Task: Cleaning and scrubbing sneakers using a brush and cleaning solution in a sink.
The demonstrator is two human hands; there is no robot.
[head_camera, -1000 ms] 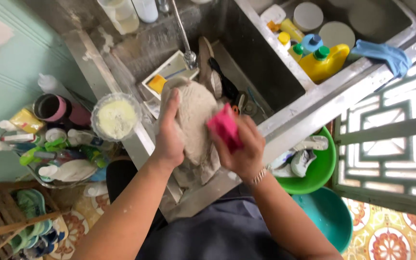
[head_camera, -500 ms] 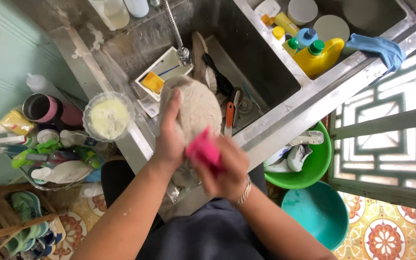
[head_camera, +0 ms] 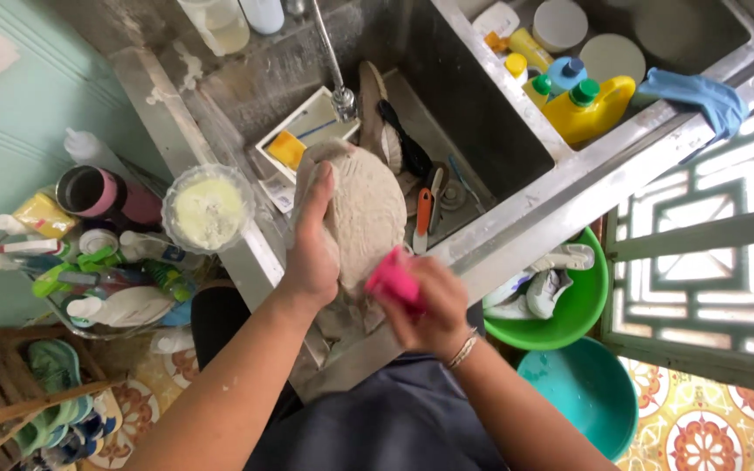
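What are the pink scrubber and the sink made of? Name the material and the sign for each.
Pink scrubber: probably plastic or silicone; vivid, even colour, and the right hand pinches it. Sink: looks like stainless steel; grey, dull-shiny rim, stained with whitish marks.

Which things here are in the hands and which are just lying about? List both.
In hand:
- left hand grips the grey shoe over the sink
- right hand presses a pink brush to it

Lying about:
- yellow bottle
- blue cloth
- green basin holding white shoes
- teal basin
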